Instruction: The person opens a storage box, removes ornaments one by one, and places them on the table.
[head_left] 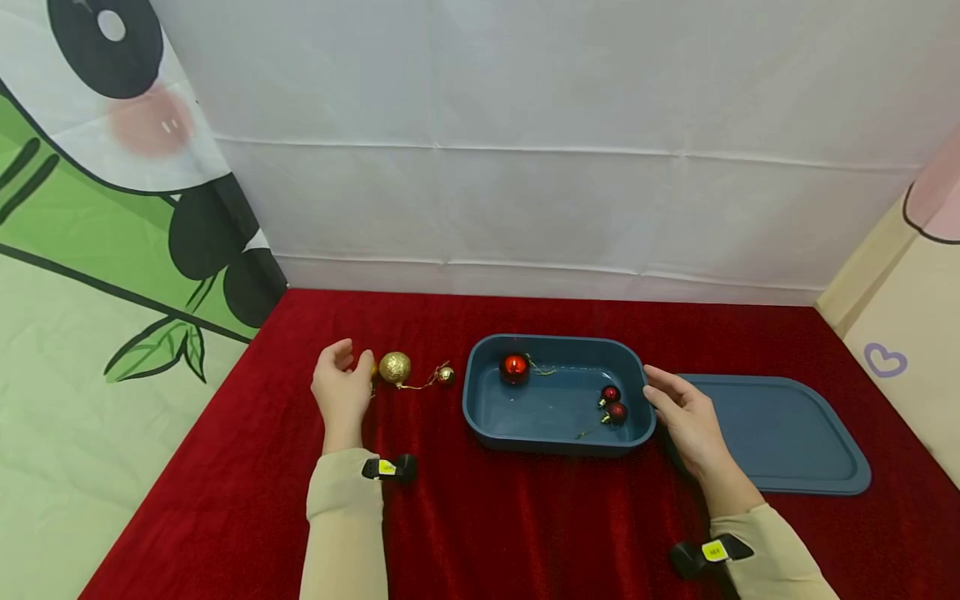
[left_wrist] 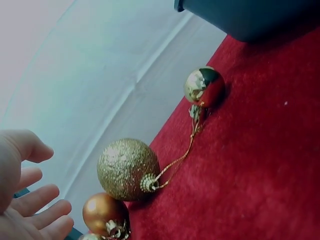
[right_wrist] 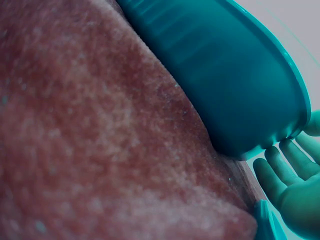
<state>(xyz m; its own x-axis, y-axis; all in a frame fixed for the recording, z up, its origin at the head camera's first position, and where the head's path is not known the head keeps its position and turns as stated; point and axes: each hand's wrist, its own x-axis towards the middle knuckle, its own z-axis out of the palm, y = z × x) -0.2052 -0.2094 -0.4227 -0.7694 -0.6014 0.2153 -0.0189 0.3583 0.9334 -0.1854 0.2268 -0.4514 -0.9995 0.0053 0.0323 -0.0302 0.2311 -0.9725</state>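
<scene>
My left hand (head_left: 342, 392) is beside the gold Christmas baubles at the left of the cloth, its fingers relaxed and nothing in them. Closest to it in the left wrist view is a matte orange-gold bauble (left_wrist: 104, 214), partly over another small one at the frame's edge. A larger glittery gold bauble (head_left: 394, 367) lies beside these, and a small shiny gold bauble (head_left: 446, 375) sits to its right, near its gold string. With fingertips at its right end, my right hand (head_left: 686, 417) touches the blue-grey box (head_left: 540, 442). Inside are a shiny red bauble (head_left: 514, 368) and two small dark red baubles (head_left: 616, 412).
A matching flat lid (head_left: 780, 433) lies to the right of the box, partly behind my right hand and wrist. Red cloth (head_left: 465, 517) covers the table. A white sheet (head_left: 525, 208) hangs behind, with a printed cartoon panel (head_left: 97, 217) on the left.
</scene>
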